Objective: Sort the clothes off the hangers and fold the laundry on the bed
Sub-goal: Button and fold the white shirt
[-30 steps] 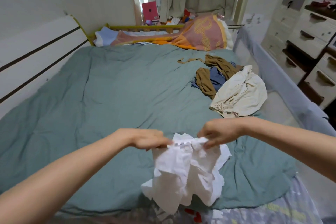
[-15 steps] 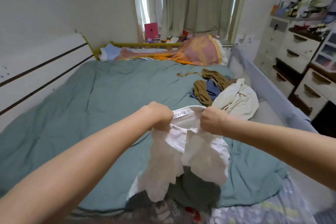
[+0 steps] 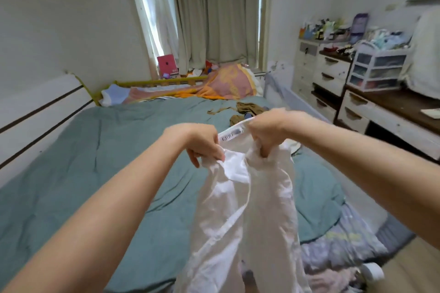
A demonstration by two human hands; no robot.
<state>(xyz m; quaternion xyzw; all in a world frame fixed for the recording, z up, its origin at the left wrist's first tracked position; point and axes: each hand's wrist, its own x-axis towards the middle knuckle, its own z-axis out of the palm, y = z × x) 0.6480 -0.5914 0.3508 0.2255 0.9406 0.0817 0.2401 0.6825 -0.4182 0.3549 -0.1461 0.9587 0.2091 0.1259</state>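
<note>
Two hands hold one white shirt (image 3: 240,209) up above the bed (image 3: 100,150), and I see it hanging crumpled from its collar. My left hand (image 3: 202,144) has its grip curled round the cloth beside the neck label (image 3: 230,136); my right hand (image 3: 267,132) clutches the other side. Beyond, brown clothes (image 3: 247,109) lie on the green duvet, with a dresser (image 3: 326,78) to the right.

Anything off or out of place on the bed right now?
Brown clothes lie crumpled and unfolded on the far right of the green duvet. The white garment, gripped by left hand and right hand, hangs bunched. Nothing looks damaged.
</note>
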